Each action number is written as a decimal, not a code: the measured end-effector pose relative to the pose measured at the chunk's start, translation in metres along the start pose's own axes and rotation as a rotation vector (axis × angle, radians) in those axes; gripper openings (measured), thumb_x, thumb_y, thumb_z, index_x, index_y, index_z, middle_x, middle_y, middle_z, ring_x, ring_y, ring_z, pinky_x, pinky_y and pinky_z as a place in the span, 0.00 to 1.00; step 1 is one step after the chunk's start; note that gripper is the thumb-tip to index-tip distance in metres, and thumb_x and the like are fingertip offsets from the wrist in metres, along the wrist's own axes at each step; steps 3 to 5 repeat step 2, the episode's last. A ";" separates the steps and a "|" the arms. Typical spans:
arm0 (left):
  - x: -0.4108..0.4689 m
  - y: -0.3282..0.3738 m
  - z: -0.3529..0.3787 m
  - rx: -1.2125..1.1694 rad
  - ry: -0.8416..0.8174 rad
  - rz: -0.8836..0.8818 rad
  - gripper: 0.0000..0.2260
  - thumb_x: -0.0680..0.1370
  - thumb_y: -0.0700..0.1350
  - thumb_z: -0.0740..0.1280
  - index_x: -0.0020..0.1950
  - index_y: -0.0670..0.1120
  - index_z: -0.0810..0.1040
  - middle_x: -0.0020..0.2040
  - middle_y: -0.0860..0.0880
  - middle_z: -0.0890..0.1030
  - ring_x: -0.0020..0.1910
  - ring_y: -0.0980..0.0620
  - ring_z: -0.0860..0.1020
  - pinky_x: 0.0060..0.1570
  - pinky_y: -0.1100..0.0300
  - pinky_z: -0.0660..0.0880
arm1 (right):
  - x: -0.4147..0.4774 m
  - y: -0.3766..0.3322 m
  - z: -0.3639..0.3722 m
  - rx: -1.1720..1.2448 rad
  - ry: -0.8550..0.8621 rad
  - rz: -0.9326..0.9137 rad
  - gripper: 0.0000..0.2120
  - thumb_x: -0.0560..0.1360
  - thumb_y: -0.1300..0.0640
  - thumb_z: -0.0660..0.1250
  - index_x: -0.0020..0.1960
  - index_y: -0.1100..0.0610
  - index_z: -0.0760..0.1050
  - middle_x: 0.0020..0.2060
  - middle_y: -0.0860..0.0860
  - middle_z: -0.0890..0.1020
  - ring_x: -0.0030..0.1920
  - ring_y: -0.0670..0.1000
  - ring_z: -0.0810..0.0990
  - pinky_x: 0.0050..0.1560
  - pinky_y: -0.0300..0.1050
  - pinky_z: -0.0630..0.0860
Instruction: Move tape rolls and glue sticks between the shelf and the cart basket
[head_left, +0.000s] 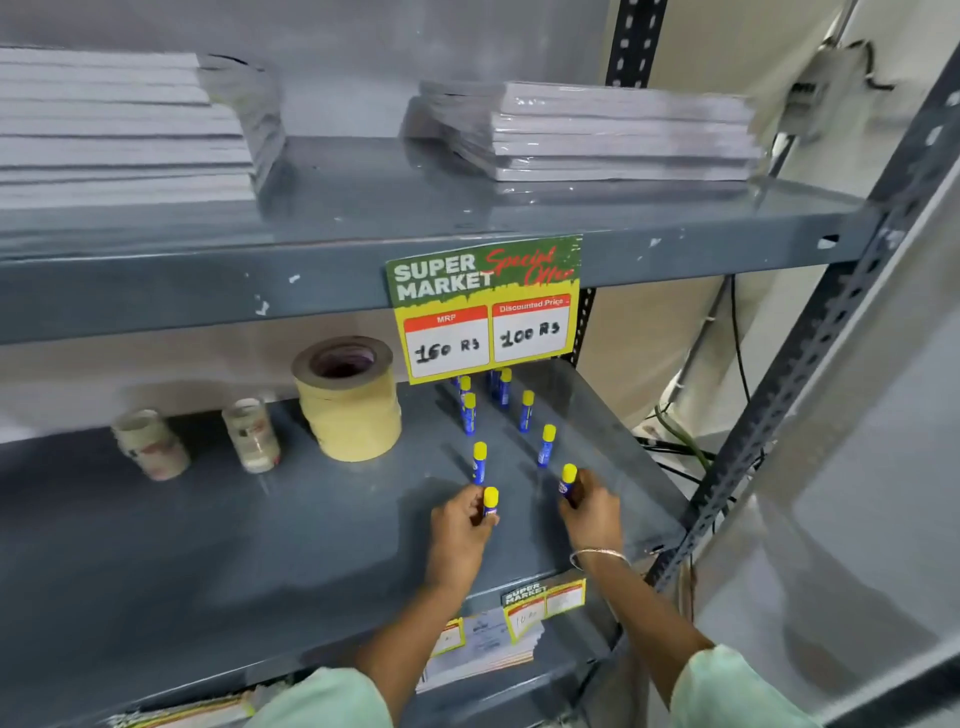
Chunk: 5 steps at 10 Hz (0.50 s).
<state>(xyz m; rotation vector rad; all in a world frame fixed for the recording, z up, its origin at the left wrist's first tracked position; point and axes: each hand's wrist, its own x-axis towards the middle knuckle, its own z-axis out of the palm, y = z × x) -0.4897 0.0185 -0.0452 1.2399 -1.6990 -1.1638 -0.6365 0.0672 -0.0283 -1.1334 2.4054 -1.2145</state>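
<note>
On the grey metal shelf, my left hand grips a blue glue stick with a yellow cap, held upright. My right hand grips another glue stick, also upright. Several more glue sticks stand behind them, such as one glue stick just beyond my left hand and another glue stick farther right. A tall stack of beige masking tape rolls stands to the left. Two small stacks of clear tape rolls sit farther left. No cart basket is in view.
A supermarket price sign hangs from the upper shelf edge over the rear glue sticks. Wrapped paper stacks lie on the upper shelf. A slotted upright post bounds the right side. Notebooks and a price tag show below.
</note>
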 end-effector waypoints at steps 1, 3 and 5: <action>-0.004 0.003 -0.003 -0.040 -0.015 -0.011 0.11 0.69 0.29 0.69 0.48 0.39 0.79 0.35 0.47 0.80 0.32 0.65 0.79 0.46 0.56 0.77 | -0.005 -0.002 0.001 0.052 -0.011 0.022 0.12 0.70 0.67 0.69 0.53 0.67 0.75 0.46 0.67 0.84 0.49 0.66 0.81 0.48 0.57 0.77; -0.012 0.002 -0.013 -0.091 0.013 -0.008 0.23 0.66 0.31 0.74 0.59 0.40 0.75 0.51 0.45 0.81 0.47 0.62 0.79 0.55 0.54 0.75 | -0.014 -0.003 -0.005 0.208 0.072 0.080 0.25 0.69 0.65 0.72 0.63 0.64 0.70 0.59 0.62 0.79 0.61 0.62 0.76 0.62 0.55 0.74; -0.012 0.002 -0.013 -0.091 0.013 -0.008 0.23 0.66 0.31 0.74 0.59 0.40 0.75 0.51 0.45 0.81 0.47 0.62 0.79 0.55 0.54 0.75 | -0.014 -0.003 -0.005 0.208 0.072 0.080 0.25 0.69 0.65 0.72 0.63 0.64 0.70 0.59 0.62 0.79 0.61 0.62 0.76 0.62 0.55 0.74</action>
